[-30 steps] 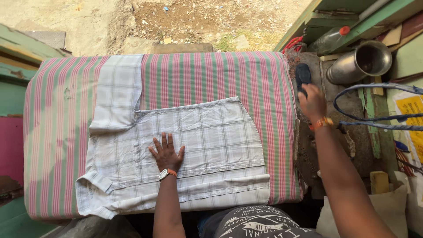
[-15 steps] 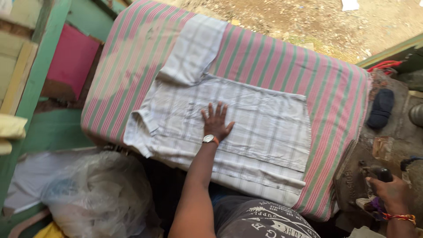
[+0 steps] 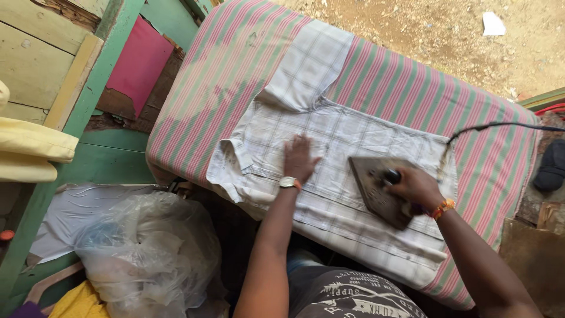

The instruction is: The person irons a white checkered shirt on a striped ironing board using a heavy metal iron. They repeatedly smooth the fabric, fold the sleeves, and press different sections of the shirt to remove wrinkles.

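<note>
Striped pink-and-green padding covers the ironing table (image 3: 376, 88), with bare dirt ground beyond it. On it lies a white checked shirt (image 3: 347, 176), one sleeve spread away from the fingers. The left hand (image 3: 299, 159) presses flat on the cloth, fingers spread. Just beside those fingertips sits a dark, heavy clothes iron (image 3: 376, 191); the right hand (image 3: 415, 187) wraps its handle, fingers curled tight and hiding most of it. The iron's black cord (image 3: 494, 125) runs off the right edge.

Matt checked cotton shirt (image 3: 347, 176) under dull metal iron (image 3: 376, 191) (scuffed, unpolished)
</note>
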